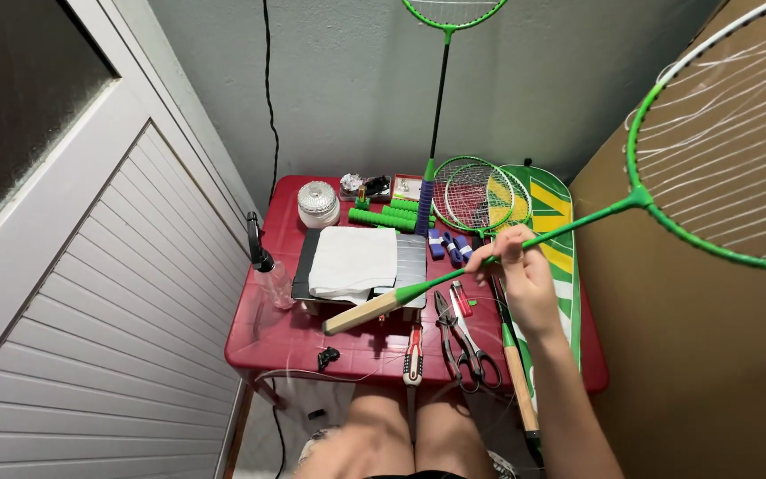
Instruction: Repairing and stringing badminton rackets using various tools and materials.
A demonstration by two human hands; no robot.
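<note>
My right hand (519, 266) grips the thin shaft of a green badminton racket (596, 213) and holds it above the red table (277, 341). The racket's strung head (738, 133) points up to the right, and its bare wooden handle (361, 312) hangs low over a grey box topped with a white cloth (352, 260). My left hand is out of sight. Below the held racket lie pliers (447, 319), scissors (480, 359), a red-handled tool (413, 355) and a second racket's wooden handle (518, 377).
Green rackets (476, 195) and a green-yellow cover (551, 213) lie at the table's back right, another racket (441, 89) leans on the wall. Green grip tubes (387, 217), blue grip rolls (449, 246), a string spool (318, 204) and a spray bottle (268, 270) are there. Louvred door left, cardboard right.
</note>
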